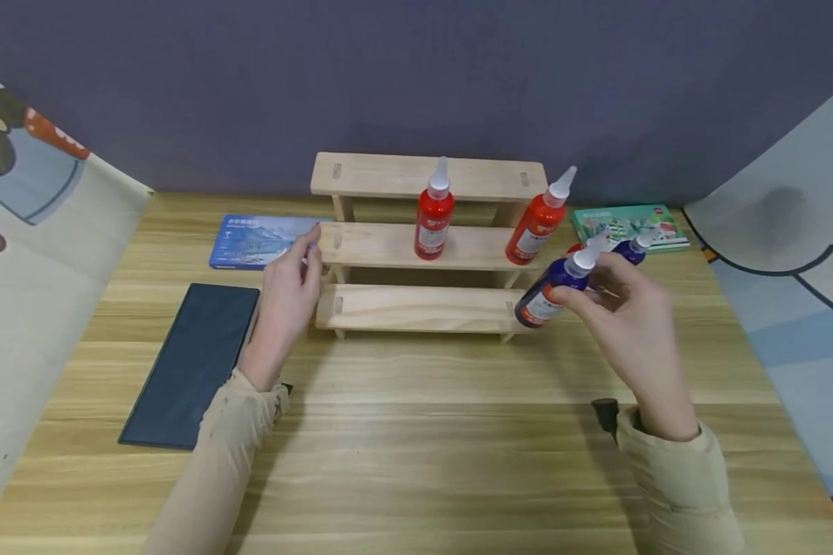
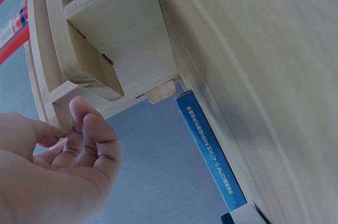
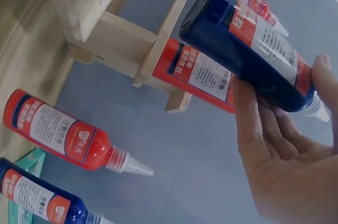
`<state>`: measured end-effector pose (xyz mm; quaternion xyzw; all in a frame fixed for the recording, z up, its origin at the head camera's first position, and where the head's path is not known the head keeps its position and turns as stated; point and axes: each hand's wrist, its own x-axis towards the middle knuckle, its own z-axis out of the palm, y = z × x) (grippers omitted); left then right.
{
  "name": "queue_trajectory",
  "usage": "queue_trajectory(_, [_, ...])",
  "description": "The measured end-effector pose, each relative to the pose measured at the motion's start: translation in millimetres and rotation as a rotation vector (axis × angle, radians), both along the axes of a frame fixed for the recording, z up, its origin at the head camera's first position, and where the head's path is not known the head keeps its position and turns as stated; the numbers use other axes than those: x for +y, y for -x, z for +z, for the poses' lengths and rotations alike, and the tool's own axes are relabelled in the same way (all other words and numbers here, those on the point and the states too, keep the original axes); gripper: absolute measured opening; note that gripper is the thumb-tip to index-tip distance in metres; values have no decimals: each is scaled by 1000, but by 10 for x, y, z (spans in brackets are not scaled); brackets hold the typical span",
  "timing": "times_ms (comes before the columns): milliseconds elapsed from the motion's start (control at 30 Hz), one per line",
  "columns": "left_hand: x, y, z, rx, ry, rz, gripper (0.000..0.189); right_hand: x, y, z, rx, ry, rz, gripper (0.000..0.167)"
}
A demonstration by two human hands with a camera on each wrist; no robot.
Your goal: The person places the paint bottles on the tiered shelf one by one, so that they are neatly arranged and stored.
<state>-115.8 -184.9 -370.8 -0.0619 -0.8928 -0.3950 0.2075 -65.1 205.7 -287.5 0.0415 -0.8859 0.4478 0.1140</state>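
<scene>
A three-step wooden display stand (image 1: 423,308) stands near the back of the table. My left hand (image 1: 288,277) pinches the left end of its middle step, thumb and curled fingers at the plank's corner in the left wrist view. My right hand (image 1: 635,324) holds a dark blue bottle (image 3: 248,47) with a white pointed cap by its upper part, thumb opposite fingers. This bottle is tilted, its base beside the right end of the lowest step. Two red bottles, one mid-step (image 1: 432,231) and one at the right end (image 1: 533,231), stand on the middle step.
Beyond my right hand, another red bottle (image 3: 63,131) and another blue bottle (image 3: 39,192) stand on the table, partly hidden in the head view. A green box (image 1: 666,218) lies behind them. At left lie a blue box (image 1: 250,239) and a dark flat tablet (image 1: 190,362).
</scene>
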Motion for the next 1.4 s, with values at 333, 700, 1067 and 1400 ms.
queue_trajectory(333, [-3,-4,-9,-3,-1,-2,40,-143,14,38,39,51,47,37])
queue_trajectory(700, [12,10,-1,13,4,-4,40,-293,38,80,62,75,105,40])
queue_trajectory(1067, [6,-8,4,-16,-2,-1,41,-543,102,116,19,159,192,41])
queue_trajectory(1400, [5,-18,3,-29,-18,-2,42,-732,163,138,7,168,239,42])
